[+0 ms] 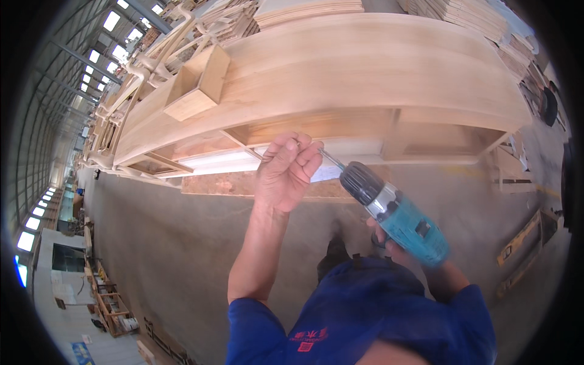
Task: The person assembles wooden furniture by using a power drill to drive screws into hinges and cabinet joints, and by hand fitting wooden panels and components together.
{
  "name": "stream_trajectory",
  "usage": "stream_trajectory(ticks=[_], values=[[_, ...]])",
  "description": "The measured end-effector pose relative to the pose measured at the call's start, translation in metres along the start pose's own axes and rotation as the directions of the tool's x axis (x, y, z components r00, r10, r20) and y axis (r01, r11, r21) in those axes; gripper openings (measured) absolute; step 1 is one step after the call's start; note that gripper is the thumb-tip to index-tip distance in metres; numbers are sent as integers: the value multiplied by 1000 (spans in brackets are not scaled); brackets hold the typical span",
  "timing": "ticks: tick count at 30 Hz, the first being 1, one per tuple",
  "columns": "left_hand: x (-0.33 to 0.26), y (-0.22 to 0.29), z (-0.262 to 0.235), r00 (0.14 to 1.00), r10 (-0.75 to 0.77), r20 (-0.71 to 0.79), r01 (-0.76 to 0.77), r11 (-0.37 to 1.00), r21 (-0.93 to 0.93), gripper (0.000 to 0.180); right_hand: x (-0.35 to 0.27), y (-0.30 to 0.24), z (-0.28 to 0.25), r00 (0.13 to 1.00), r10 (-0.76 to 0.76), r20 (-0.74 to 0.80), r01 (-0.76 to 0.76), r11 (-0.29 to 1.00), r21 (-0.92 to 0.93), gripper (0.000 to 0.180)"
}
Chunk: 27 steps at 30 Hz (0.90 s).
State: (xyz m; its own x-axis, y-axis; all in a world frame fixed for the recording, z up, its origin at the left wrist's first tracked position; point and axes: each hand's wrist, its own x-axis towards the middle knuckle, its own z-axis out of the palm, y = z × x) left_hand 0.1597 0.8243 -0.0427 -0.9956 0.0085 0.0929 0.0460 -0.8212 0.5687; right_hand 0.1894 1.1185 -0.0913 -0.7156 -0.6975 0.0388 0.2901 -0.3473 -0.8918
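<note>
My right hand (389,240) is wrapped round the handle of a teal and black cordless drill (398,216), with part of the grip hidden under the drill body. The drill's long thin bit (331,159) points up and left. My left hand (286,170) is raised palm up beside the bit's tip, its fingers curled and thumb pressed to the fingertips. Whatever is pinched there is too small to make out. Just beyond both hands lies a long pale wooden furniture frame (365,67) with a broad flat top and open compartments along its near side.
An open wooden box (198,85) rests on the frame's left part. Stacked boards (307,11) and curved wooden parts (143,70) lie behind it. A speckled board (219,184) sits below the near edge. Concrete floor (164,243) surrounds me, with a wooden rack (112,310) at lower left.
</note>
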Motion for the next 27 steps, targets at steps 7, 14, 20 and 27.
stream_trajectory(ticks=[7,14,20,27], values=[[-10,-55,34,999,-32,-30,31,998,-49,14,-38,0,-24,941,-333,52,308,784,-539,36],[0,-82,42,995,-102,14,102,994,-42,14,-68,18,-48,975,158,-155,-106,948,300,33],[9,-96,28,989,-150,-3,150,989,-13,15,-72,20,-47,970,195,-143,-88,835,543,33],[18,-108,5,978,-198,-63,201,979,44,24,-32,-2,3,867,47,-497,-328,805,-495,51]])
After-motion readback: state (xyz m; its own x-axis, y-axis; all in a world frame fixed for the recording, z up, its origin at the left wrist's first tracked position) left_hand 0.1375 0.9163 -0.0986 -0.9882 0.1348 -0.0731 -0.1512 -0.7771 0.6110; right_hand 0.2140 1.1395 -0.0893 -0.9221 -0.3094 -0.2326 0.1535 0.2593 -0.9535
